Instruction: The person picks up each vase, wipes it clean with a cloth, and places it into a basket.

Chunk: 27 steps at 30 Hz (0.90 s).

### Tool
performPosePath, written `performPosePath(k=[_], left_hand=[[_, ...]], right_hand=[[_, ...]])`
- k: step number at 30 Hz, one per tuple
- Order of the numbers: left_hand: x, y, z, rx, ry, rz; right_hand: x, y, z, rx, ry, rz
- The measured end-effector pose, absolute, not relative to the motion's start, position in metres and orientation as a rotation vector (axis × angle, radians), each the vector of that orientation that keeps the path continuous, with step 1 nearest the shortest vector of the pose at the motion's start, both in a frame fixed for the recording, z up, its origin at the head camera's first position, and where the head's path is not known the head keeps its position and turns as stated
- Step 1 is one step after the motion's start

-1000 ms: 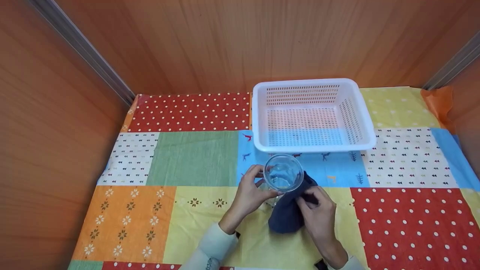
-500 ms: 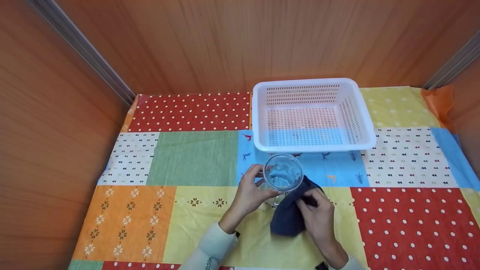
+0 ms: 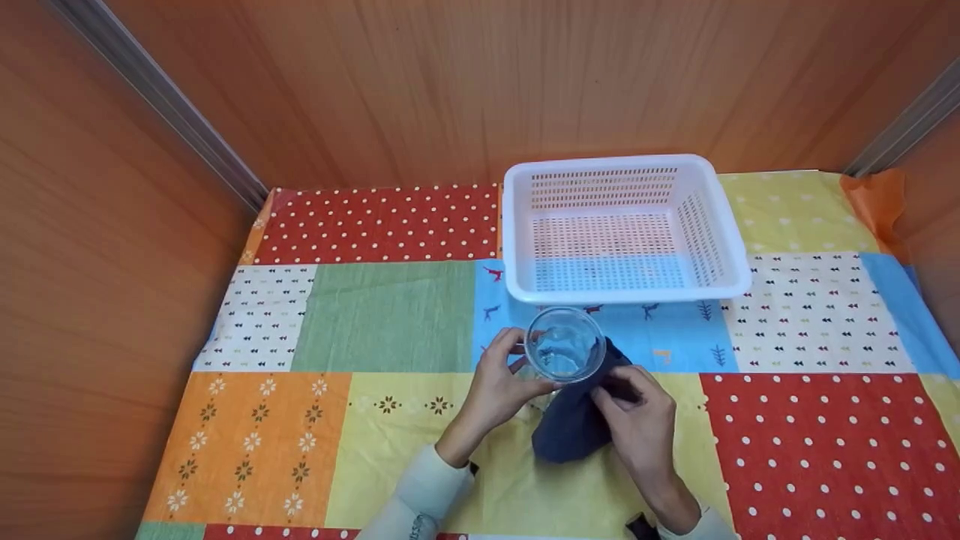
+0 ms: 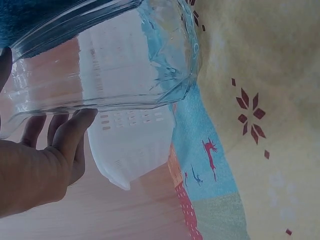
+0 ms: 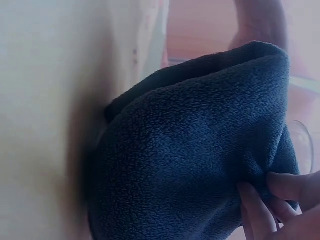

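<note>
A clear glass cup (image 3: 564, 346) with a round rim stands upright just in front of the basket. My left hand (image 3: 504, 382) grips it from the left near the rim, fingers behind and thumb in front. In the left wrist view the cup (image 4: 125, 75) has ribbed, see-through sides. My right hand (image 3: 639, 420) pinches a folded dark blue-grey towel (image 3: 571, 431) and holds it against the cup's right side. In the right wrist view the fuzzy towel (image 5: 190, 145) covers most of the cup, and thumb and fingers (image 5: 257, 210) press into it.
A white perforated plastic basket (image 3: 628, 294) sits behind the cup. Beneath everything lies a patchwork tablecloth (image 3: 397, 315). Wooden panels (image 3: 390, 97) stand at the back and both sides. Orange cloth (image 3: 877, 206) lies at the back right corner.
My right hand and the towel shift slightly down along the cup, then back up against its side. My left hand and the cup stay almost in place.
</note>
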<state>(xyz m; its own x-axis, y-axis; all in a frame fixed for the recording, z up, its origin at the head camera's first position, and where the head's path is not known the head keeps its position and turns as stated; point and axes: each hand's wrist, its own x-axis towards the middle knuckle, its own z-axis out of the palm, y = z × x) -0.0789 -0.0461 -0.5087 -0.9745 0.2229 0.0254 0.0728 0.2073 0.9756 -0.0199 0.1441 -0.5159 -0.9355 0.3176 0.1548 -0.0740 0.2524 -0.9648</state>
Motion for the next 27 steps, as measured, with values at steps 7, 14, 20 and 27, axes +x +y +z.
performPosePath(k=[7, 14, 20, 27], left_hand=[[-0.079, -0.045, -0.507, 0.292, 2.331, 1.891], [-0.078, -0.045, -0.507, 0.294, 2.339, 1.881], [-0.077, -0.046, -0.508, 0.314, 2.352, 1.878], [-0.077, -0.045, -0.506, 0.315, 2.358, 1.856]], right_hand=[[-0.021, 0.146, -0.516, -0.231, -2.22, 1.74], [-0.022, 0.149, -0.523, -0.221, -2.223, 1.71], [-0.02, 0.151, -0.53, -0.249, -2.254, 1.75], [-0.019, 0.153, -0.532, -0.253, -2.276, 1.781]])
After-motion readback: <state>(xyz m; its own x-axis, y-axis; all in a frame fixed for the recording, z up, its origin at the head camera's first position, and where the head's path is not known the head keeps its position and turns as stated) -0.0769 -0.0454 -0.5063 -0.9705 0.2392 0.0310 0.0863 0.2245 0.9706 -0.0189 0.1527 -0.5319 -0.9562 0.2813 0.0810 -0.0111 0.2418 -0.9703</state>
